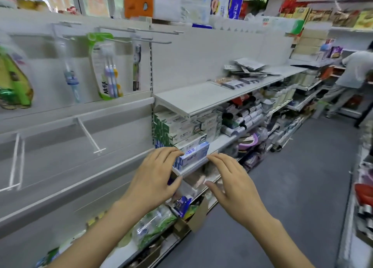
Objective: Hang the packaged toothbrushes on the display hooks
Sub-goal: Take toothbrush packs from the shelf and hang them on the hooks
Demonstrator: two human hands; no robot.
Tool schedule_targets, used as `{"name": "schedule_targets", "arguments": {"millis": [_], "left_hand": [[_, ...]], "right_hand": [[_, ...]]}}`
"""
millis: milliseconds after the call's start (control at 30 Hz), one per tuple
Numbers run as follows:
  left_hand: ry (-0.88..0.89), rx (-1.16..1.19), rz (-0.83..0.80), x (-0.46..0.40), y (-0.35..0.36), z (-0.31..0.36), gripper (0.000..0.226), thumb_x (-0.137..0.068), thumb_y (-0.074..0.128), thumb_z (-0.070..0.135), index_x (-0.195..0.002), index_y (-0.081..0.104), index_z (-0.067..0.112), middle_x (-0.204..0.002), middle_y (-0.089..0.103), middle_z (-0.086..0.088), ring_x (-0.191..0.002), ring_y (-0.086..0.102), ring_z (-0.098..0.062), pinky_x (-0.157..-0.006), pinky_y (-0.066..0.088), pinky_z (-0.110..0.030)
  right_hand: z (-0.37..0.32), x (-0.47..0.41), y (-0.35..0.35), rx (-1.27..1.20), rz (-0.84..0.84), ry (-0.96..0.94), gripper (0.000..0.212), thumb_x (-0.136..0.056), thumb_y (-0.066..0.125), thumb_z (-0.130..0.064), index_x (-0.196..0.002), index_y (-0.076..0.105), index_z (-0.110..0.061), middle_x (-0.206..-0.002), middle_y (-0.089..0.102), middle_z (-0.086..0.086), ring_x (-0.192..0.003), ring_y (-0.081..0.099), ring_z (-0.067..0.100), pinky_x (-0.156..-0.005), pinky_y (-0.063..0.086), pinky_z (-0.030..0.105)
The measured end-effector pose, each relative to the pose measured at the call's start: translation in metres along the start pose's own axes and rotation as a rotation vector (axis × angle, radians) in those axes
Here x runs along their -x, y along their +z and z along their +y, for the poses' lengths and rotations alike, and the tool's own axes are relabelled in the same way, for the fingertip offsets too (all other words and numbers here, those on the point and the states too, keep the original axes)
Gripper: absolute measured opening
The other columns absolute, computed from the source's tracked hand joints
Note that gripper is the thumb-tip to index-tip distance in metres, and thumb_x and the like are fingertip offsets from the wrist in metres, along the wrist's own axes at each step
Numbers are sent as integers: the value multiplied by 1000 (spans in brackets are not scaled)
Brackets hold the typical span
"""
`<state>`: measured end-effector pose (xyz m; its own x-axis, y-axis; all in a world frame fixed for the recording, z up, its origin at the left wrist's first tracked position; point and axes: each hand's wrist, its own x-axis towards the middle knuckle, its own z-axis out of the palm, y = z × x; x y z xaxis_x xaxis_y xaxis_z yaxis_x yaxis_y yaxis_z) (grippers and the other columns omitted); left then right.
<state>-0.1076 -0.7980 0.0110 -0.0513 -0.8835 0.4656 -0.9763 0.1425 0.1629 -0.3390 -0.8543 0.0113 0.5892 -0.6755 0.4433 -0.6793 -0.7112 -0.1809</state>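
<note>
Toothbrush packs: three hang on hooks, green multipack point(106, 65) among them; left hand point(155, 179) and right hand point(232, 185) empty, fingers relaxed

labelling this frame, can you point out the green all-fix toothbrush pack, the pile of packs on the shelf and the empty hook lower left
green All-fix toothbrush pack point(105, 69): head view, middle of the pack.
pile of packs point(245, 68): head view, top of the heap.
empty hook point(88, 135): head view, midway along the rod.

My head camera looks forward and down along a shop aisle, shelves point(201, 98) close at left, floor point(292, 187) stretching right.
</note>
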Motion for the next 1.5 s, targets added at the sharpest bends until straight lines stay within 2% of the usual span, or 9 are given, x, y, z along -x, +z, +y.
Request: {"name": "schedule_targets", "arguments": {"millis": [400,700,833,1167,1367,1500], "left_hand": [[133,47,-14,-176,101,2,55,-86,58,45,-135,51,24,-138,53,8,-130,47,-13,-113,35,-30],[200,98,-16,-295,155,11,56,-84,48,50,-135,51,26,-137,53,8,-128,47,-15,-112,37,-32],[215,101,-15,-335,174,14,54,-85,51,48,-133,54,24,-136,54,8,-127,49,-15,-112,37,-33],[91,18,-17,-440,237,31,52,-86,55,46,-135,51,29,-135,53,12,-125,48,-12,-110,37,-30],[-64,-12,21,-516,278,63,48,-87,62,42,-132,54,27,-133,56,9,-123,50,-14,-107,39,-31],[-153,-68,26,-567,298,82,49,-90,57,47,-134,53,28,-137,55,9,-126,49,-14,-107,39,-32]], "right_hand": [[151,-87,24,70,-10,141,60,-94,63,-43,-147,42,-23,-147,45,-10,-140,37,11,-118,27,25],[245,-148,29,69,15,239,59,-93,65,-40,-145,45,-21,-146,47,-9,-138,40,13,-115,36,32],[285,-172,30,77,28,250,60,-93,67,-40,-146,44,-23,-146,47,-10,-139,38,12,-116,35,31],[423,-243,46,17,31,148,59,-95,64,-38,-147,42,-23,-148,45,-9,-140,37,12,-117,35,33],[533,-297,45,-19,6,27,57,-97,58,-43,-148,40,-25,-149,42,-10,-140,36,12,-118,29,29],[597,-337,39,-35,1,-64,58,-96,62,-41,-147,42,-20,-148,45,-6,-139,39,14,-118,30,29]]}}
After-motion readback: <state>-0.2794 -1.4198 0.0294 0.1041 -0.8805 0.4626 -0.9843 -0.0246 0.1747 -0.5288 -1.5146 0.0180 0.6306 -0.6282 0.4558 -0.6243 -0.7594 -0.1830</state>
